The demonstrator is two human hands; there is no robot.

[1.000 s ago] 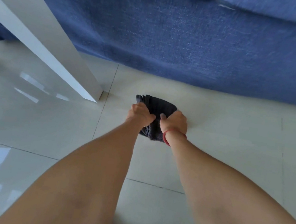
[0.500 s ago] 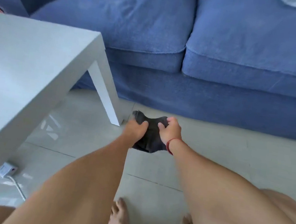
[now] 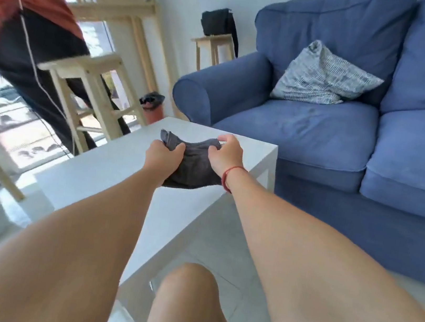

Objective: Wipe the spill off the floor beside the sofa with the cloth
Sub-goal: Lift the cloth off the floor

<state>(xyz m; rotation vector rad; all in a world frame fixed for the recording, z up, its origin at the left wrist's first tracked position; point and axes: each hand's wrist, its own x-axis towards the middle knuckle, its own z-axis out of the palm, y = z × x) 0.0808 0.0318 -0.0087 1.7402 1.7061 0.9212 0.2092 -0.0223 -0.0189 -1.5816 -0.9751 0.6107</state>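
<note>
This is a home living room. A blue sofa (image 3: 348, 131) with a patterned cushion (image 3: 326, 75) fills the right side; a white coffee table (image 3: 110, 173) stands just in front of it, and pale wooden stools (image 3: 91, 79) stand left of the sofa by a bright window.

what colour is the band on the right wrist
Red: a thin red band on the right wrist, clearest in the head view, beside the dark grey cloth.

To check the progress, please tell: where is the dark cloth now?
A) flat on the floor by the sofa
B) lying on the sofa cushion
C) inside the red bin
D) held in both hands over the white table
D: the left hand and right hand both grip the dark cloth over the white table.
</note>
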